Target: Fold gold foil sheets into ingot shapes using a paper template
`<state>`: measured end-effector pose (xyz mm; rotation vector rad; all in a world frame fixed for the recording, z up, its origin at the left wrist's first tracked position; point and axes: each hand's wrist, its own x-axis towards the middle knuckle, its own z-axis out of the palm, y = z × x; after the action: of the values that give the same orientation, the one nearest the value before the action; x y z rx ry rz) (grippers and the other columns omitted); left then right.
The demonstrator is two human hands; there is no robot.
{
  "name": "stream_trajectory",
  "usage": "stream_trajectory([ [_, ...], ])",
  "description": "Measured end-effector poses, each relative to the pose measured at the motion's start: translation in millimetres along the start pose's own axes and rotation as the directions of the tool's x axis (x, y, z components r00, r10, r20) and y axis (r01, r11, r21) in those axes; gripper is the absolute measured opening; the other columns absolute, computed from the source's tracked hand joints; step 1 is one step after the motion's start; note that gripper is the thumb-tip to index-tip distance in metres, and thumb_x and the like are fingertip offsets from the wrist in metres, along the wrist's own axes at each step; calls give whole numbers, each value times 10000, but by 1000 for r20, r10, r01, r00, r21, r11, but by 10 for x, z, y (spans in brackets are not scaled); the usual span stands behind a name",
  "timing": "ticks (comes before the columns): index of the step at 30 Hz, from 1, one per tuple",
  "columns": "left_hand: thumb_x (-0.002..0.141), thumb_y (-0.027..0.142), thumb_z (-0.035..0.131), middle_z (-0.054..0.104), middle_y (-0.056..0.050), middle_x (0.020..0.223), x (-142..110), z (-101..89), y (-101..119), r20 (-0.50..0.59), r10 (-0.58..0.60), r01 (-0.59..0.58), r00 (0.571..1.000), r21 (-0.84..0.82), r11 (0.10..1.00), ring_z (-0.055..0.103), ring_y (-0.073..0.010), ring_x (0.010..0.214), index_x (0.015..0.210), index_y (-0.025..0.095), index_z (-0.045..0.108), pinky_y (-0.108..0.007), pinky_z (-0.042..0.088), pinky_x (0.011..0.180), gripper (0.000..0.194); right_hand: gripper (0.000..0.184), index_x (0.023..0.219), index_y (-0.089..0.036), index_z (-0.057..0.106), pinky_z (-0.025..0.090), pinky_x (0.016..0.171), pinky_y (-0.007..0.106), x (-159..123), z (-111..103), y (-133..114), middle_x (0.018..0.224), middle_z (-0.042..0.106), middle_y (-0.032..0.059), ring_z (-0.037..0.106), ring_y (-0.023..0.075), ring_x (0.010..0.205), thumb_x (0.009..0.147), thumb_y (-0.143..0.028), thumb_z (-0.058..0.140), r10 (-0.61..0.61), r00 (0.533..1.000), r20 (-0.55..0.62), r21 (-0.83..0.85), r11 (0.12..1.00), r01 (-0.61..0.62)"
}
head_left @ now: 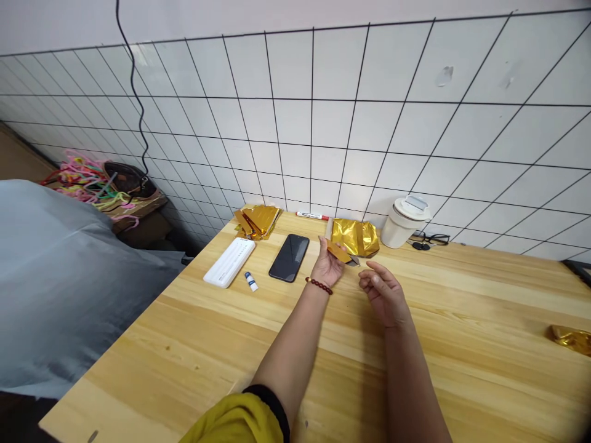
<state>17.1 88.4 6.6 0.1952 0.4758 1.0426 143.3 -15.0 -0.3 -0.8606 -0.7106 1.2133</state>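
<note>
My left hand, with a dark red bead bracelet on its wrist, is closed on a folded piece of gold foil paper. The piece shows a flat gold face and a greyish corner pointing right. Just right of that corner is my right hand, raised over the table and apart from the paper. Its fingers are loosely bent and spread, and I see nothing in them. Behind both hands lies a sheet of crinkled gold foil paper.
On the wooden table lie a phone, a white power bank, a small glue stick, a gold foil stack and a marker. A white cup and dark glasses sit near the tiled wall. More gold foil lies far right.
</note>
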Motion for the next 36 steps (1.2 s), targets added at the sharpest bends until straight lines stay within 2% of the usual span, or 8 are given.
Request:
stream_trajectory([
  [4,800,630,638,589,-5,678,-21,-4,8,25,88,-87,996,-12,996,556,-87,592,724,171,597,-204,488,560,467,404,982,-256,749,500,706,313,16,2,4,835,739,35,594,139,685,624,-402,866,14,1000,16,12,1000,-14],
  [8,764,409,787,672,-14,885,-53,-25,-11,168,171,-183,971,59,981,639,-119,821,912,194,658,-237,504,727,291,427,880,-236,729,513,680,311,57,-16,9,873,753,66,630,155,692,630,-568,828,95,995,-27,87,992,-92],
  [11,735,263,806,689,-28,1041,-67,-50,-23,268,194,-229,944,108,967,640,-165,1026,1045,230,663,-290,499,864,342,497,933,-211,727,518,647,284,96,-55,25,880,759,78,636,145,678,652,-615,796,139,988,-74,95,987,-132],
  [13,720,222,800,687,-34,1105,-70,-59,-28,303,192,-241,933,135,961,629,-189,1083,1077,246,662,-328,492,921,384,504,973,-205,718,527,635,271,118,-88,42,882,761,72,639,137,673,655,-585,811,150,983,-108,96,986,-140],
  [17,663,178,813,692,-41,1090,-74,-45,-45,347,170,-240,922,170,956,634,-201,1060,1060,234,670,-362,476,964,425,438,893,-212,688,545,605,238,146,-118,67,826,753,27,646,117,648,598,-464,891,146,972,-185,127,984,-124],
  [22,601,88,818,703,-34,990,-94,-10,-85,365,124,-220,923,234,947,643,-157,946,958,185,695,-317,455,944,390,446,817,-211,666,549,545,191,157,-79,59,689,708,-34,630,88,568,508,-383,937,153,931,-331,188,978,-94],
  [31,607,128,844,722,-59,963,-113,9,-140,404,99,-238,910,310,920,649,-190,995,964,171,714,-344,443,959,383,379,825,-212,648,563,520,191,189,-111,65,685,715,-32,635,90,540,569,-329,901,174,912,-372,223,970,-94],
  [36,587,137,866,709,-51,1010,-92,-1,-128,444,59,-222,894,325,919,638,-173,989,1028,179,708,-350,436,970,471,400,814,-203,642,539,495,171,173,-83,41,653,696,-47,610,72,508,543,-320,911,190,905,-381,243,965,-101],
])
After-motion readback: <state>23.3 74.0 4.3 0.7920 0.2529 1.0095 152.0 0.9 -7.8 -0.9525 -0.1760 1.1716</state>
